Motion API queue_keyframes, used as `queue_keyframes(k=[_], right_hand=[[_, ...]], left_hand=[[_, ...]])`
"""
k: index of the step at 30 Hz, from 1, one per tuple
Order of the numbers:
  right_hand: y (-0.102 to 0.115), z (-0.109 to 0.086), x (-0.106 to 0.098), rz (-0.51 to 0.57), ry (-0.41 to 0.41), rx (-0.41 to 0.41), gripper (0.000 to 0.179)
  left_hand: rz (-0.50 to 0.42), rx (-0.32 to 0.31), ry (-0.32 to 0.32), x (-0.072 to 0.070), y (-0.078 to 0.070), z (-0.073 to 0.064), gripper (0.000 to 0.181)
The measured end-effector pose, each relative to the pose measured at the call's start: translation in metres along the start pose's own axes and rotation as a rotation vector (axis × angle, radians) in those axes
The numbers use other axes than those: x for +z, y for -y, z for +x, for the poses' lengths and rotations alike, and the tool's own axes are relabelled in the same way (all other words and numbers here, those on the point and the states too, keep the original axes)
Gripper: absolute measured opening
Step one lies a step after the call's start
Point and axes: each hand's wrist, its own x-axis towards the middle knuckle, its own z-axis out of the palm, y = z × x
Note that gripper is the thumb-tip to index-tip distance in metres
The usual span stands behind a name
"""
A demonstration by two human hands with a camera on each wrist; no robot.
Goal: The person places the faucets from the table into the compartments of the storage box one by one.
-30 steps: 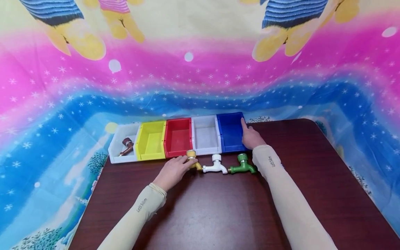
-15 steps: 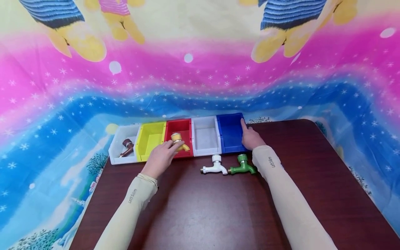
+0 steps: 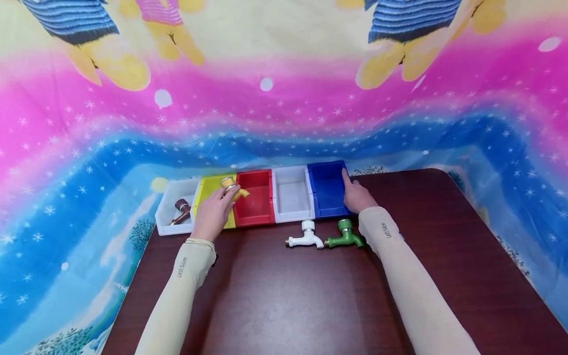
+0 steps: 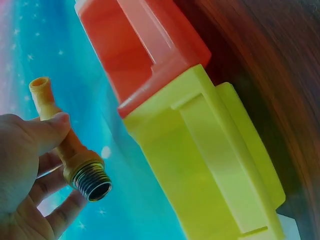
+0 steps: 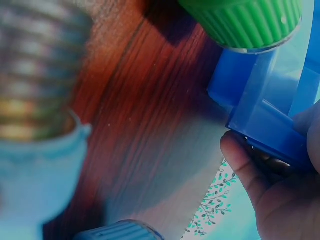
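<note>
Head view: noted yellow tap (image 3: 241,194) pinched by left hand (image 3: 213,211) near yellow bin (image 3: 207,188), at ten o'clock from white tap (image 3: 306,240); blue bin (image 3: 327,187) gripped at three o'clock by right hand (image 3: 359,195). Judged rigid, modestly heavy, smooth; best held mid-body, clear of threads (image 4: 90,180).

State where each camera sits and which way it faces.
Head: worn on the head, facing forward and down at bins and table; left hand, right hand and sleeves show.
Left: on the left wrist, facing the yellow tap; left hand shows.
Right: on the right wrist, facing the blue bin; right hand shows.
Shared: head and left views show the yellow tap.
</note>
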Motion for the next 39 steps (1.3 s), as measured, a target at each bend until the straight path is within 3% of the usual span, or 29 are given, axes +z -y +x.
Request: queue_keyframes(k=[9, 16, 39], right_hand=[[0.001, 0.001, 0.001, -0.002, -0.010, -0.008, 0.088], [0.004, 0.000, 0.000, -0.001, -0.004, -0.012, 0.087], [-0.001, 0.002, 0.000, -0.013, -0.019, 0.001, 0.089]], left_hand=[[0.039, -0.038, -0.023, 0.008, 0.021, 0.004, 0.053], [0.013, -0.115, 0.047, 0.014, 0.033, 0.003, 0.052], [0.011, -0.169, 0.026, 0.027, 0.043, 0.007, 0.046]])
